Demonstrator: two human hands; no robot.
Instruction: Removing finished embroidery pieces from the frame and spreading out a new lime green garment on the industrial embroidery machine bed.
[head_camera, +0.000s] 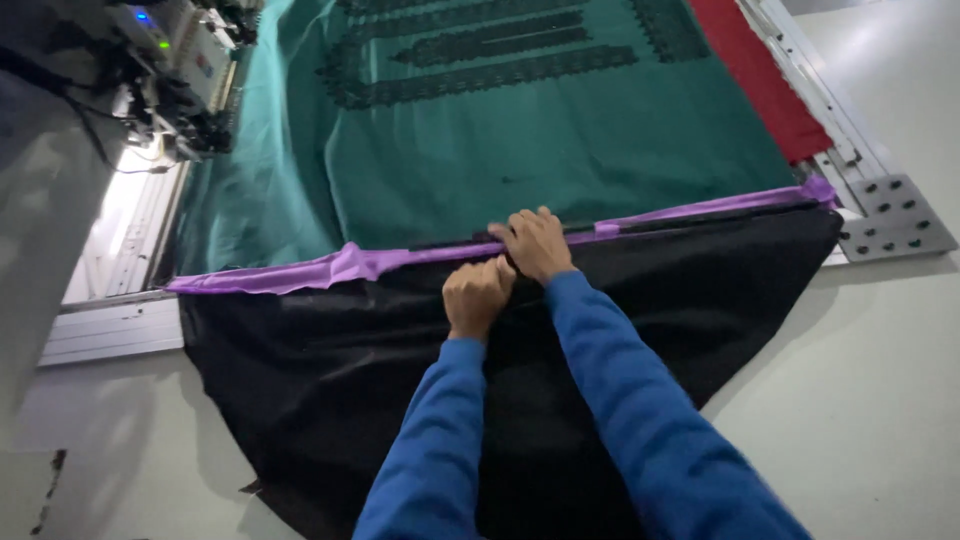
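While a wide green cloth (560, 150) lies stretched flat across an embroidery machine's frame, a person in blue sleeves works at its near edge, where a purple strip (370, 263) runs the whole width. Every place below is given from that purple strip.

Beyond the strip, the green cloth carries rows of dark embroidered bands (480, 55), and a red cloth (760, 80) lies along its far right side. Below the strip, a large black cloth (330, 390) hangs loose off the frame edge toward a pale floor (880, 400). At the strip's right end sits a grey metal bracket (890, 225) with bolt holes; well beyond its left end stands the machine's stitching head (170, 60), lit by small lamps.

Both hands meet near the strip's middle. The right hand (537, 243) lies across the strip, fingers curled down over it and pressing on the edge; whether it pinches anything cannot be told. The left hand (478, 297), just below the strip and touching the right, is balled into a closed fist on the black cloth, apparently gripping a fold of it.

Judging by this, the step in hand is seating the black cloth's edge along the clamped border. The next move likely calls for even tension and a steady slide sideways along the strip, without dragging the green cloth out of line.
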